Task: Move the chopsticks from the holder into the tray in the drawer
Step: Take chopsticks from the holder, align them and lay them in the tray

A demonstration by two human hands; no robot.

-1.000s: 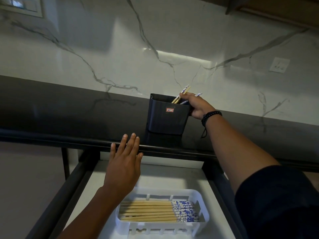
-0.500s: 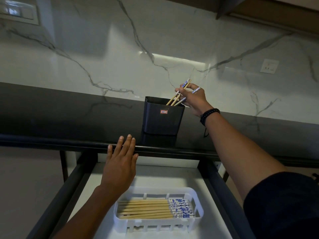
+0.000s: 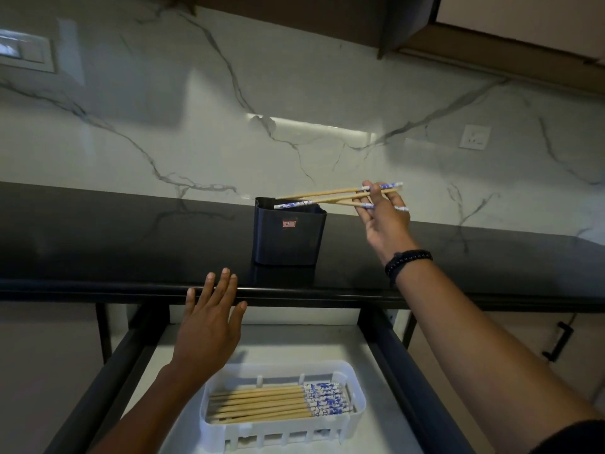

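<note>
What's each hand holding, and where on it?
Right hand pinches a few chopsticks near one end, over the holder. Left hand holds nothing.

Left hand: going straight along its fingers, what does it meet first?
Probably the countertop edge: the open left hand points its fingers at it, fingertips overlapping it in view. Depth unclear. The holder stands right of that line.

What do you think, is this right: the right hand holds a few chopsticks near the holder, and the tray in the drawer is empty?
No: the head view shows the tray holding a row of chopsticks. The right hand does hold a few chopsticks near the holder.
</note>
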